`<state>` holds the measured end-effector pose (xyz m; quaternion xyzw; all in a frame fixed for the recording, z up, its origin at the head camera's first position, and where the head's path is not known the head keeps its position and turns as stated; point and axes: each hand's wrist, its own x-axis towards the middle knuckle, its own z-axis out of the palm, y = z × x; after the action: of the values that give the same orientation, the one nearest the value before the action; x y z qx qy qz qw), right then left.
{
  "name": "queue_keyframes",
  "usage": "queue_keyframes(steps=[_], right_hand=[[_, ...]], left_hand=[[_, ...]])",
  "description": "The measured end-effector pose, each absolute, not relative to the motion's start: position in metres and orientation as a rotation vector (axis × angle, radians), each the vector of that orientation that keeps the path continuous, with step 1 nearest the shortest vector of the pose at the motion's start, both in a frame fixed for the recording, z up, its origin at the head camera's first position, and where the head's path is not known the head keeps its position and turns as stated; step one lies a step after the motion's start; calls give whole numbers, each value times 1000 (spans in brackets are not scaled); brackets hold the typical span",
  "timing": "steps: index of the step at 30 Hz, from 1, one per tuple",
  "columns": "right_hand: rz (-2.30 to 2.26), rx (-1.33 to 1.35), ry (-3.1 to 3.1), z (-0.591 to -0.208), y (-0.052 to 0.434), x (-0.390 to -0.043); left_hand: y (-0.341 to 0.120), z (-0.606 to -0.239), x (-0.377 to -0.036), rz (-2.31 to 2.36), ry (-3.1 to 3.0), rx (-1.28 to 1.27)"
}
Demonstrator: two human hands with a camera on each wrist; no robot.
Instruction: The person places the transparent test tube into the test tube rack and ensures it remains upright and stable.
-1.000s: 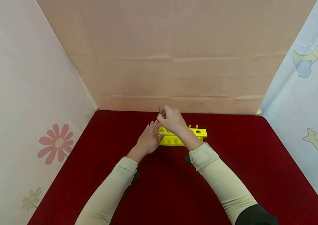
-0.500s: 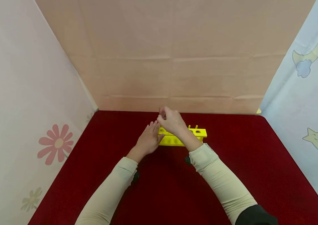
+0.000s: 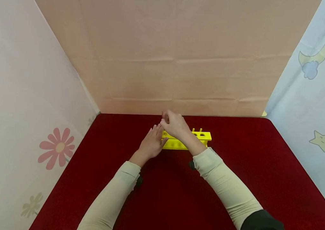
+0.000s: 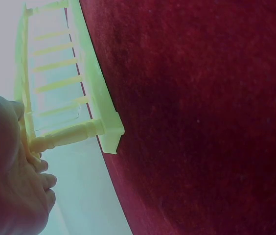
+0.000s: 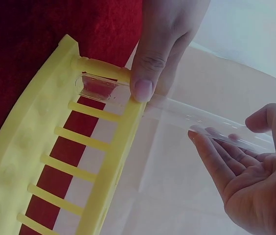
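A yellow test-tube rack [image 3: 201, 136] stands on the red table near the back wall. My left hand [image 3: 152, 142] grips the rack's left end, with its thumb [image 5: 145, 81] pressed on the top rail. My right hand [image 3: 171, 123] hovers above that same end and pinches the upper end of a clear glass test tube [image 5: 187, 115]. The tube's lower end sits in the end hole of the rack [image 5: 40, 147]. In the left wrist view the rack [image 4: 96, 98] shows from its end, beside my left hand [image 4: 6, 186]. The rack's other holes look bare.
The red cloth table [image 3: 237, 179] is boxed in by a tan paper back wall [image 3: 179, 64], a pale flower-print sheet [image 3: 21, 111] on the left and a blue moon-and-star sheet [image 3: 318, 95] on the right.
My right hand has sunk very slightly toward the rack with the tube. The left hand and rack have stayed put.
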<state>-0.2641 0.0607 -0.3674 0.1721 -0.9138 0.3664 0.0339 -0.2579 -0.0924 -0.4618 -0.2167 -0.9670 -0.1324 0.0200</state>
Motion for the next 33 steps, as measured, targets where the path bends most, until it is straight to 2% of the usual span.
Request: queue_keyframes(steps=[33], right_hand=[[1123,528,-2826,-380,59,-268]], left_hand=[[-93,-466,-257,-402,-3011,-657]])
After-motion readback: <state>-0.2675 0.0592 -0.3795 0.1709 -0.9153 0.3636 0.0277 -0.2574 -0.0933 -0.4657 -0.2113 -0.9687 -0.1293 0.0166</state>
